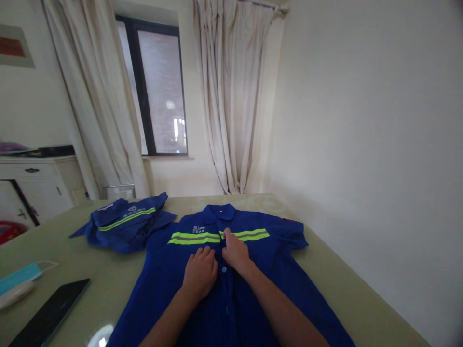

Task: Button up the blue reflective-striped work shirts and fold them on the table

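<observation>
Pale greenish surface point(336, 284), glossy, running back to a cream wall. Behind it: one dark-framed window point(159, 91), two pale curtains, one point(97, 106) on the left of the glass and one point(231, 91) on the right. One white cabinet point(34, 185) at far left, one framed picture point(14, 46) above it.

Two blue work shirts with yellow-green reflective bands. One shirt point(275, 270) spread flat, front up, collar toward the window, in the middle of the surface; the other shirt point(125, 224) bundled just beyond its left sleeve, touching or nearly so.

Two hands, both on the buttoned front of the flat shirt. Left hand point(199, 272) palm down, fingers loosely curled, grip enclosing nothing, only pressing cloth. Right hand point(235, 253) beside it, forefinger stretched along the placket up to the reflective band; whether its grip pinches the cloth, cannot tell.

At left edge: one dark phone point(50, 313) lying flat, one light-blue face mask point(20, 277) near it.
</observation>
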`<state>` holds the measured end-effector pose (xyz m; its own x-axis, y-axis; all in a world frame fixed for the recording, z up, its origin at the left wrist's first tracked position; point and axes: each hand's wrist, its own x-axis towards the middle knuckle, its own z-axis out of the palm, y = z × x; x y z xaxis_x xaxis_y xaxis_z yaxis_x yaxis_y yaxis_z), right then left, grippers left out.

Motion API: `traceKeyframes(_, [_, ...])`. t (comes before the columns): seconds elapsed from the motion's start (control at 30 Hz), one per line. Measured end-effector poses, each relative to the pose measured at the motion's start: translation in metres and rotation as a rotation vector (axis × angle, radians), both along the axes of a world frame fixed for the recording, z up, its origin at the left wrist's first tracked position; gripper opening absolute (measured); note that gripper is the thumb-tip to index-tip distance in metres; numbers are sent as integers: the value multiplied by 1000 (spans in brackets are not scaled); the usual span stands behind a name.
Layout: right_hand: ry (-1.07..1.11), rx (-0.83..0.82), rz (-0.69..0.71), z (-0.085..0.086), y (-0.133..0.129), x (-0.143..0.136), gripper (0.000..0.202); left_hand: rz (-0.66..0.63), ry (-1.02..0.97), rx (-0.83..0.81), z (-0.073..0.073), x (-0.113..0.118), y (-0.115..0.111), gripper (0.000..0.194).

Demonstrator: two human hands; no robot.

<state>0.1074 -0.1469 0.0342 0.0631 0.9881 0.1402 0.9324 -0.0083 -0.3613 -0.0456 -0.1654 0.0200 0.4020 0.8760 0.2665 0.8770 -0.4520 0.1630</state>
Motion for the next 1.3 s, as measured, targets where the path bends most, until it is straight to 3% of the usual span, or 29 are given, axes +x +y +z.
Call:
traceKeyframes(0.13, [22,74,-17,-10,-2,4,41,30,-63,-32,1,8,29,34])
traceKeyframes(0.23, [53,81,-51,-17,0,7,25,17,-103,-63,-3,17,47,28])
traceKeyframes(0.33, [99,108,-98,-21,6,10,14,-53,-156,-104,-8,20,57,27])
traceKeyframes(0.43, [147,138,-105,-22,8,11,19,-133,-203,-149,-13,17,64,33])
traceKeyframes(0.6, [122,104,-129,-22,7,6,27,-141,-256,-192,-18,12,70,33])
traceKeyframes(0.73, [109,77,-138,-24,10,7,17,-146,-290,-226,-17,11,71,31])
traceKeyframes(0.93, [485,116,-65,-33,27,31,13,-161,-341,-234,-15,9,69,10])
traceKeyframes(1.17, [633,104,69,-39,31,36,9,-184,-396,-179,-12,12,62,6])
traceKeyframes(1.3, [659,104,124,-42,29,36,21,-216,-464,-188,-14,11,64,9])
